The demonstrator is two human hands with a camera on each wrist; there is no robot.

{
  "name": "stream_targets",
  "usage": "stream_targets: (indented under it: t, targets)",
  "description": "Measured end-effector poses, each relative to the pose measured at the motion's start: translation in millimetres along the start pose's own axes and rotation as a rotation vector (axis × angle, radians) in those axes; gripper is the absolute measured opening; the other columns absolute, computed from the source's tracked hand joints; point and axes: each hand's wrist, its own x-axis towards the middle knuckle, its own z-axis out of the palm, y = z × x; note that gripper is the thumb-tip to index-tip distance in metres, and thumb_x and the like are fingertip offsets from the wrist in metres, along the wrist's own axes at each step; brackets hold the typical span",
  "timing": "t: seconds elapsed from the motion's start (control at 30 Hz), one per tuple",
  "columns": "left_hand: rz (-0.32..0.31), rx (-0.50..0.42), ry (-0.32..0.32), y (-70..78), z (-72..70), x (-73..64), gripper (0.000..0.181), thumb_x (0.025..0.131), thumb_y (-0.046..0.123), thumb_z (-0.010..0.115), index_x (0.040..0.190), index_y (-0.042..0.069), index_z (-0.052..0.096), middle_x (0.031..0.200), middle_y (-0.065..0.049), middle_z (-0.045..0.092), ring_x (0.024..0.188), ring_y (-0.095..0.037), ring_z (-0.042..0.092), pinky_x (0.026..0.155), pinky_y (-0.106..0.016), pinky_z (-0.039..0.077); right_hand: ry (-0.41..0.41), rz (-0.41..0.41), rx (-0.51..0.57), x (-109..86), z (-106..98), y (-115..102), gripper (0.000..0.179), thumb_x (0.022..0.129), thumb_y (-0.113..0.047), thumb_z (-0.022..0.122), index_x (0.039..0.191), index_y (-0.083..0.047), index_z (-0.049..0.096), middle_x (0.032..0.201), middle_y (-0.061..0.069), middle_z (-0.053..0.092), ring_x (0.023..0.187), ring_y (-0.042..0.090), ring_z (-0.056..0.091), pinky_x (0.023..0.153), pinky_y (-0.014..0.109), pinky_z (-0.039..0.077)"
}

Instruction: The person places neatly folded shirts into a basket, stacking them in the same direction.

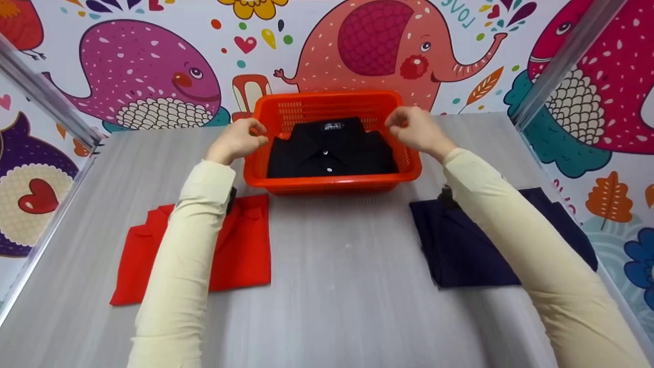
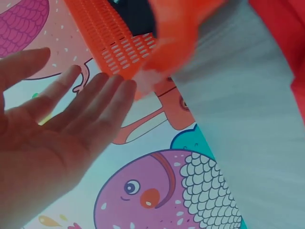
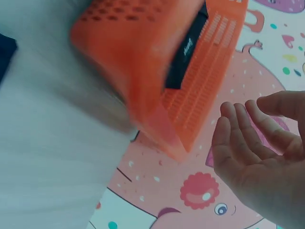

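Observation:
A folded black shirt (image 1: 332, 151) lies inside an orange plastic basket (image 1: 332, 180), collar toward the back, two light buttons showing. Above the basket's left rim is my left hand (image 1: 239, 139), its fingers loosely bent and holding nothing. In the left wrist view that left hand (image 2: 62, 119) has its fingers spread apart from the basket wall (image 2: 126, 55). My right hand (image 1: 416, 128) hovers by the right rim, also with nothing in it. The right wrist view shows this right hand (image 3: 262, 143) with relaxed fingers, apart from the basket (image 3: 143, 62).
A folded red shirt (image 1: 245, 250) lies on the grey table (image 1: 337, 306) at left, partly under my left sleeve. At right a folded navy shirt (image 1: 460, 250) is partly covered by my right sleeve. A wall printed with cartoon animals (image 1: 153, 71) stands close behind the basket.

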Motion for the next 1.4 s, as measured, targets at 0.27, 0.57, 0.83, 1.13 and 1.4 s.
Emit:
stream_targets:
  t: [0.27,0.57,0.83,1.13,1.4]
  targets:
    - [0.059,-0.123,0.021,-10.9,10.7,-24.8,0.033,0.097,0.006,0.051,0.127,-0.007,0.05,0.129,-0.025,0.05,0.116,-0.038,0.048,0.099,-0.046,0.042,0.029,-0.112,0.127,-37.8,2.8,11.4,0.018,0.094,-0.001,0.052,0.108,0.002,0.063,0.102,0.018,0.063,0.09,0.03,0.059,0.081,0.034,0.052]
    - [0.328,-0.19,0.112,-8.6,59.4,-60.7,0.025,0.09,-0.004,0.056,0.115,-0.004,0.058,0.118,-0.021,0.059,0.108,-0.034,0.055,0.093,-0.045,0.045,-0.035,-0.235,0.299,-92.0,15.2,37.4,0.016,0.094,0.002,0.054,0.106,0.006,0.063,0.099,0.018,0.065,0.086,0.023,0.06,0.076,0.023,0.05]
    - [0.557,-0.205,0.024,4.1,117.1,-81.0,0.023,0.088,-0.004,0.061,0.111,-0.004,0.062,0.11,-0.017,0.062,0.104,-0.031,0.058,0.09,-0.044,0.049,-0.031,-0.189,0.373,-131.9,13.3,80.3,0.019,0.096,-0.001,0.055,0.112,0.007,0.062,0.103,0.01,0.066,0.092,0.019,0.063,0.079,0.02,0.05]
    - [0.359,-0.315,-0.107,18.6,168.1,-66.3,0.019,0.088,-0.002,0.059,0.107,-0.003,0.064,0.104,-0.015,0.066,0.095,-0.03,0.064,0.082,-0.039,0.053,0.088,-0.2,0.406,-165.6,4.2,123.5,0.016,0.092,0.01,0.055,0.107,0.015,0.06,0.097,-0.001,0.068,0.087,0.012,0.064,0.073,0.018,0.05]
    - [0.065,-0.643,-0.359,47.3,215.4,-60.4,0.021,0.092,-0.001,0.053,0.11,-0.01,0.06,0.102,-0.027,0.065,0.079,-0.031,0.066,0.068,-0.04,0.057,0.172,-0.151,0.345,-198.1,-13.0,153.1,0.015,0.093,0.008,0.056,0.106,0.015,0.059,0.098,0.003,0.069,0.089,0.008,0.064,0.075,0.015,0.049]
